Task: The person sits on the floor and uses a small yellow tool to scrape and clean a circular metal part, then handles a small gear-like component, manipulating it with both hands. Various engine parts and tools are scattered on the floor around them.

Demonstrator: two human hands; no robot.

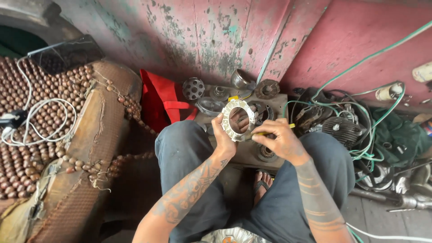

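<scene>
L hand [223, 135] fingers pinch metal ring [237, 120] upright over counter [243, 153]; R hand [278, 140] fingers grip yellow tool [270, 132] at ring's edge. Best w/ ring steady, light strokes.

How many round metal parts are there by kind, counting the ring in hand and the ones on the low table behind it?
Flat toothed ring, held in left hand: 1
Perforated drum: 1
Rusty brown disc: 1
Shiny cup-shaped piece: 1
Total: 4 clearly countable; others on the table are partly hidden.
</scene>
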